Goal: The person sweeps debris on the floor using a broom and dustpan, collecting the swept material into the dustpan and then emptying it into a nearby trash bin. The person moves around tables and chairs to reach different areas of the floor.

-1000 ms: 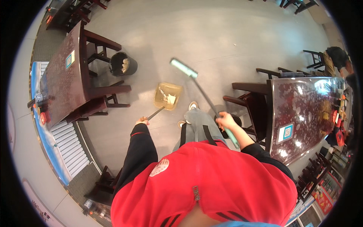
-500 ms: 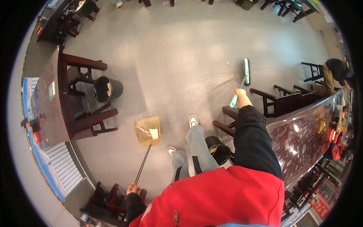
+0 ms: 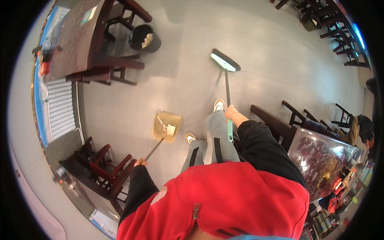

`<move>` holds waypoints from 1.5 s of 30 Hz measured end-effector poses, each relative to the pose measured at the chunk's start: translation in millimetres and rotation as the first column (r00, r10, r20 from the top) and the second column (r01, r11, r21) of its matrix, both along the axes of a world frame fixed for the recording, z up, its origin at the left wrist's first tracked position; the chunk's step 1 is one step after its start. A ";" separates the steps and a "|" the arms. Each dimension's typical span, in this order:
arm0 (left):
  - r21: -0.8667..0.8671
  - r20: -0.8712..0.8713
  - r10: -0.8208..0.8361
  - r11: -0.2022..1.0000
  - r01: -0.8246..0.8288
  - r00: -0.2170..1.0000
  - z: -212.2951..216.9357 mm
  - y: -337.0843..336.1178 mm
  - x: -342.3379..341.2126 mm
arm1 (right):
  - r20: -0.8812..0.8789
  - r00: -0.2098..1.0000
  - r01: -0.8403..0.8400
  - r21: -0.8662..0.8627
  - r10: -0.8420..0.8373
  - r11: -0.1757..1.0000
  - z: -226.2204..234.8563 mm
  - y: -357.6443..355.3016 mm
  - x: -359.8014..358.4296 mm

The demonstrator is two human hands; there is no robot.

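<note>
My right hand (image 3: 231, 112) is wrapped round the handle of a broom (image 3: 226, 62), whose pale green head with dark bristles reaches out ahead of my feet. The mint grip end of the handle sticks out below that hand. On the left, my left hand (image 3: 141, 162) closes on the grey handle of a yellowish dustpan (image 3: 157, 135). The pan lies at floor level, left of my shoes, with a white scrap and other bits of litter in it. The broom head and the dustpan are well apart.
A dark wooden table (image 3: 76, 44) with stools and a black bin (image 3: 145, 39) stands at the far left. Another glossy table (image 3: 316, 160) is close on my right, with dark stools (image 3: 294, 116) along it. A person (image 3: 362, 130) is at the right edge.
My view has turned to the right. The broom has swung left, its head now crosswise in front of me. The dustpan stays in my left hand.
</note>
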State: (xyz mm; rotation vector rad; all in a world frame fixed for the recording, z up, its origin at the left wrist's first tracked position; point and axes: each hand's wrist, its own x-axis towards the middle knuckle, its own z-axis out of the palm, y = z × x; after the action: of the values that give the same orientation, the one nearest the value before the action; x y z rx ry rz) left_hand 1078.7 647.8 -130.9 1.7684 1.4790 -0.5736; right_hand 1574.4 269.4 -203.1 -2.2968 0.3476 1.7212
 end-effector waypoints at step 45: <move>-0.057 -0.237 -0.415 0.909 0.414 0.878 -73.7 -8.1 136.2 | 0.240 0.284 -0.948 0.215 0.928 0.234 53.5 49.6 -128.4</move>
State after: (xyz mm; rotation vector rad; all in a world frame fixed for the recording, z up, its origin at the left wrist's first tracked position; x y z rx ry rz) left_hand 1214.8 639.7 -204.7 2.0864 1.2485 -1.0457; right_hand 1446.0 319.0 -149.6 -2.3526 -1.6269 1.8230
